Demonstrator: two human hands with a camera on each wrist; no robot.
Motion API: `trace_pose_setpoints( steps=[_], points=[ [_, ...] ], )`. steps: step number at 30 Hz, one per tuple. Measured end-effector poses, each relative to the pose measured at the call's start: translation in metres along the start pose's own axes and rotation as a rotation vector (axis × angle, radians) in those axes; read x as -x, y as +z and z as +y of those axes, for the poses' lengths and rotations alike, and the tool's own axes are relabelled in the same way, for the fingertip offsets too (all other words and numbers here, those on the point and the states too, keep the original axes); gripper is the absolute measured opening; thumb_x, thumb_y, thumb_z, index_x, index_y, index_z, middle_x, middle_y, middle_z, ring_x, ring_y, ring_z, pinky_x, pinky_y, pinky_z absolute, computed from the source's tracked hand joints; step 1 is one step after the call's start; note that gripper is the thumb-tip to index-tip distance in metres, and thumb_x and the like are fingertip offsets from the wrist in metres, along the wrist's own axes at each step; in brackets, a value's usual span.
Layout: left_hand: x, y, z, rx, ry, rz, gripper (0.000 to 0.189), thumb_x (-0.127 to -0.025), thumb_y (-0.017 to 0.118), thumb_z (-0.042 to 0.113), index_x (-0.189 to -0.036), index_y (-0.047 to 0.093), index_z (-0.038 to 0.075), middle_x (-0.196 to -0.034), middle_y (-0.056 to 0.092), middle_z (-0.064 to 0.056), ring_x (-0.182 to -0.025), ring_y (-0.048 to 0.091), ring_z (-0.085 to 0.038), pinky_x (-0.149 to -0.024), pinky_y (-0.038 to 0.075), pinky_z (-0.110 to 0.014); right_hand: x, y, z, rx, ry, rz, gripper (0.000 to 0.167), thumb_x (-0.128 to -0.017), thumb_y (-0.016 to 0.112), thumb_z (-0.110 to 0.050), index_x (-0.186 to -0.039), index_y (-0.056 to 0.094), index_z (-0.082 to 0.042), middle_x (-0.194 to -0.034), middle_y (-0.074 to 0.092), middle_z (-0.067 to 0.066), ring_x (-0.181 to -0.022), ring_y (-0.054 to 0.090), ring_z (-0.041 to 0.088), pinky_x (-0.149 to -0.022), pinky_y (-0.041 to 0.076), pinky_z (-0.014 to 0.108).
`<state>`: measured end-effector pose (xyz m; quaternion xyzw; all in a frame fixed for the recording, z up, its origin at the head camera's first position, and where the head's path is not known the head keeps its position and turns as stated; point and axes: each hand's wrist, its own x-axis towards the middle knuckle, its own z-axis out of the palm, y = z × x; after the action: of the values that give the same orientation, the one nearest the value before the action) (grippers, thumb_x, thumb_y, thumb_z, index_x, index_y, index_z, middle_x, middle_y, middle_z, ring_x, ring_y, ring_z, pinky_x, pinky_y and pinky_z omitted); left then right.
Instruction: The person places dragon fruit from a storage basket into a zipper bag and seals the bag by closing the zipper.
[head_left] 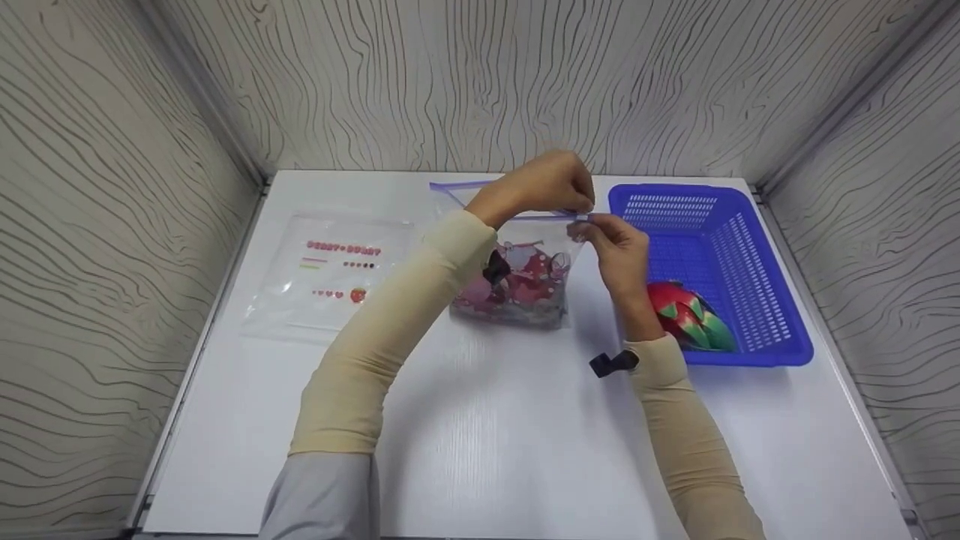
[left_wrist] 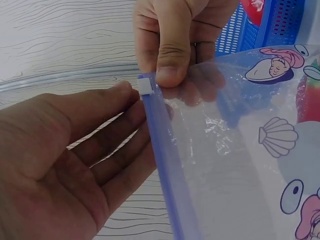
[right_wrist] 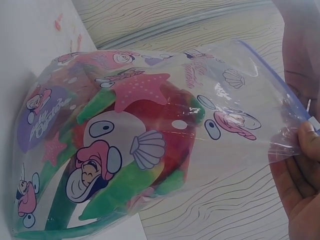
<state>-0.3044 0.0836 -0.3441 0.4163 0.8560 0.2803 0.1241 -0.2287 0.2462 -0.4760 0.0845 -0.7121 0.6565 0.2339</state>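
Head view:
Zip bag [head_left: 517, 289], 1 pc., clear plastic, pink/red print. Loc.: on white table [head_left: 480, 450], btwn flat clear bag [head_left: 337, 262] and blue basket [head_left: 765, 355] w/ red-and-green fruit [head_left: 686, 315] inside. L hand [head_left: 547, 184] reaches across to bag's upper R cnr.; R hand [head_left: 622, 251] at same cnr., fingers bent.

Left wrist view:
Zip strip [left_wrist: 165, 165], purple, w/ white slider [left_wrist: 145, 86] at cnr. end. R hand pinches film just beside slider, thumb on near face, fingers showing thru. L hand: thumb & fingers loosely bent at strip edge, narrow gap; can't tell if slider is gripped. Film thin, floppy, glossy, prob. slippery; strip prob. stiffest part, best hold. Slider small: prob. wants thumb-and-index pinch, strip end braced.

Right wrist view:
Bulky red-and-green contents [right_wrist: 187, 140] at bag's bottom end; upper end slack. Est.: bottom-heavy, wt. prob. modest, not very fragile; film may stretch if tugged. To lift: one hand under contents, other on strip; avoid hanging all wt. from one cnr.
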Motion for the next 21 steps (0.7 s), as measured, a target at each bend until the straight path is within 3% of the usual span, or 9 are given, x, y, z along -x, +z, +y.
trace_pose_setpoints(
  steps=[10,21],
  points=[
    [0.0006,-0.003,0.001,-0.055,0.021,-0.029,0.017,-0.098,0.07,0.011,-0.102,0.085,0.005,-0.097,0.082,-0.012,-0.067,0.057,-0.01,-0.068,0.053,-0.021,-0.0016,0.0009,-0.0017,-0.038,0.001,0.005,0.013,-0.1,0.068,0.006,-0.103,0.073,0.018,-0.088,0.081,-0.005,-0.082,0.077,0.009,-0.081,0.064,0.023],
    [0.0029,-0.0019,0.0006,-0.028,-0.017,-0.039,0.018,-0.099,0.07,0.012,-0.106,0.085,0.005,-0.101,0.082,-0.011,-0.069,0.058,-0.011,-0.068,0.053,-0.022,-0.0017,-0.0004,-0.0011,-0.016,0.019,0.004,0.014,-0.1,0.068,0.005,-0.106,0.074,0.016,-0.089,0.081,-0.009,-0.083,0.078,0.008,-0.083,0.064,0.024]
  ],
)
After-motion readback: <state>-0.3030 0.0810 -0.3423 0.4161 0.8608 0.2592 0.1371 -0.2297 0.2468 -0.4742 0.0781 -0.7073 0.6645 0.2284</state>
